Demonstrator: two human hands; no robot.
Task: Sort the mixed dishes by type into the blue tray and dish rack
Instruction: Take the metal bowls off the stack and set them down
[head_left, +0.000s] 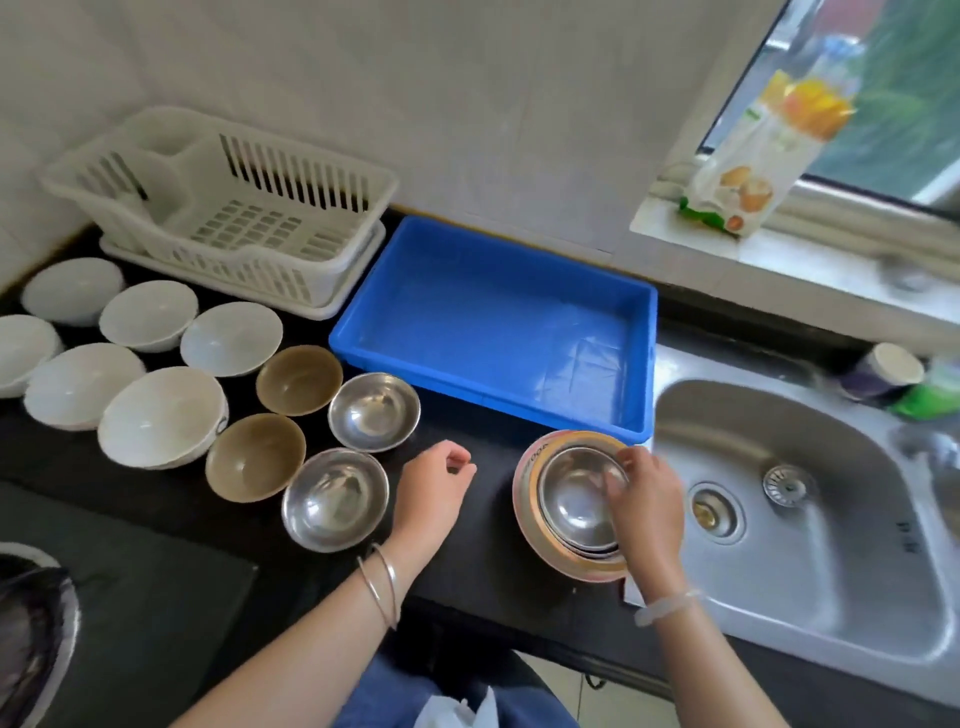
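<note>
A stack of nested steel bowls (576, 499) sits in a plate with an orange rim (530, 514) at the counter's right end. My right hand (647, 501) grips the right rim of the top steel bowl. My left hand (434, 491) hovers over bare counter with fingers loosely curled, holding nothing. Two single steel bowls (374, 410) (335, 499) and two brown bowls (298, 379) (254, 457) stand left of it. Several white bowls (161, 415) fill the far left. The blue tray (363, 332) and the white dish rack (332, 270) behind them hold nothing.
A steel sink (810, 597) lies right of the stack. A carton (748, 171) stands on the window sill, and a cup (883, 371) behind the sink. A dark hob (130, 613) and a pan (31, 639) are at the lower left.
</note>
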